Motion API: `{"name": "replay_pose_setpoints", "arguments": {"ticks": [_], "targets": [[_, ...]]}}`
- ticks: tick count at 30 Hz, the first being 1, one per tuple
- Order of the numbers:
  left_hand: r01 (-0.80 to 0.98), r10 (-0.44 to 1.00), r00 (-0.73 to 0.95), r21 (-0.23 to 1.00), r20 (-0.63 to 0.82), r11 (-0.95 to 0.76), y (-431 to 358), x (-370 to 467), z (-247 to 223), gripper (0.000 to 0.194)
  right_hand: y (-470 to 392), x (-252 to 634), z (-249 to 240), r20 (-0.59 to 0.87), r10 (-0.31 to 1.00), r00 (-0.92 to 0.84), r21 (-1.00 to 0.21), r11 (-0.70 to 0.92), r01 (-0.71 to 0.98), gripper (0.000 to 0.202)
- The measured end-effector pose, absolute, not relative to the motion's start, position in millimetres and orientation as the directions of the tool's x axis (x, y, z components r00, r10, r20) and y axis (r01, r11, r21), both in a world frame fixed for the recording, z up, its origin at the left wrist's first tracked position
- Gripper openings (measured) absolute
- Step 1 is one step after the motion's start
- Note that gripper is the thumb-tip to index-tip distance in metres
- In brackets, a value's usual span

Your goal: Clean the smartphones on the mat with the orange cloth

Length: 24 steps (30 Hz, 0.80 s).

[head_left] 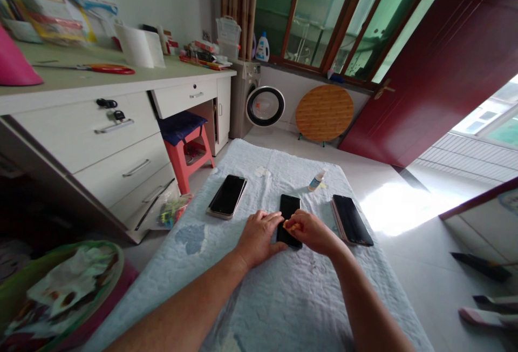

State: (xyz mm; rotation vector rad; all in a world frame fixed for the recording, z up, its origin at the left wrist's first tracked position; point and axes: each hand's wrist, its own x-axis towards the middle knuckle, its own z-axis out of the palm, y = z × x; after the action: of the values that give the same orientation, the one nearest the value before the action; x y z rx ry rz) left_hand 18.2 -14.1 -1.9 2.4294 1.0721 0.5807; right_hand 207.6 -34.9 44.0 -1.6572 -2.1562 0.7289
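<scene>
A black smartphone (290,204) lies face up on the cloth-covered table, between my hands. My left hand (259,236) rests against the phone's left edge, fingers stretched and thumb apart, nearer the lower corner. Pinched in my right hand (311,230) is a small orange cloth (292,227), pressed on the screen; most of it is hidden by the fingers. To the left, another smartphone (229,195) lies on what looks like a case or box. On the right a third smartphone (352,220) has a pinkish edge beneath it. A small spray bottle (317,180) stands beyond the middle phone.
A light blue quilted cloth (279,163) covers the table. Left stand a white desk (117,152), a red stool (188,152) and a bin (117,271) holding crumpled tissue. Behind are an open-doored washing machine (243,87), a round wooden board (325,112) and a dark red door (424,66).
</scene>
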Motion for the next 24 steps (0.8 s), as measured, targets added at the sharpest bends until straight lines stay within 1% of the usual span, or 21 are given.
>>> {"name": "replay_pose_setpoints", "arguments": {"ticks": [5, 8, 11, 13, 15, 17, 19, 22, 24], "targets": [[0.586, 0.761, 0.620, 0.532, 0.192, -0.612, -14, 18, -2, 0.064, -42, 212, 50, -0.120, 0.950, -0.290, -0.623, 0.155, 0.766, 0.023], [0.590, 0.763, 0.617, 0.528, 0.193, -0.610, -14, 19, -4, 0.065, -46, 217, 49, -0.160, 0.933, -0.324, -0.687, 0.130, 0.715, 0.021], [0.595, 0.765, 0.614, 0.521, 0.197, -0.612, -14, 19, -5, 0.065, -48, 226, 47, -0.261, 0.900, -0.349, -0.743, 0.044, 0.668, 0.022], [0.595, 0.762, 0.617, 0.517, 0.197, -0.616, -14, 20, -5, 0.064, -46, 233, 44, -0.289, 0.906, -0.310, -0.732, 0.000, 0.682, 0.024], [0.594, 0.758, 0.623, 0.514, 0.194, -0.619, -14, 19, -4, 0.063, -41, 241, 39, -0.204, 0.955, -0.214, -0.702, 0.010, 0.712, 0.023], [0.594, 0.756, 0.626, 0.511, 0.191, -0.621, -15, 19, -1, 0.062, -30, 248, 33, -0.034, 0.996, -0.083, -0.676, 0.038, 0.736, 0.022], [0.594, 0.755, 0.627, 0.509, 0.191, -0.622, -16, 19, 1, 0.062, -18, 254, 27, 0.102, 0.994, 0.040, -0.649, 0.036, 0.760, 0.022], [0.597, 0.757, 0.626, 0.508, 0.189, -0.621, -17, 19, 3, 0.061, 2, 256, 21, 0.222, 0.970, 0.097, -0.594, 0.056, 0.803, 0.024], [0.598, 0.760, 0.623, 0.513, 0.186, -0.616, -17, 20, 2, 0.061, 12, 254, 18, 0.248, 0.965, 0.087, -0.550, 0.067, 0.832, 0.025]]}}
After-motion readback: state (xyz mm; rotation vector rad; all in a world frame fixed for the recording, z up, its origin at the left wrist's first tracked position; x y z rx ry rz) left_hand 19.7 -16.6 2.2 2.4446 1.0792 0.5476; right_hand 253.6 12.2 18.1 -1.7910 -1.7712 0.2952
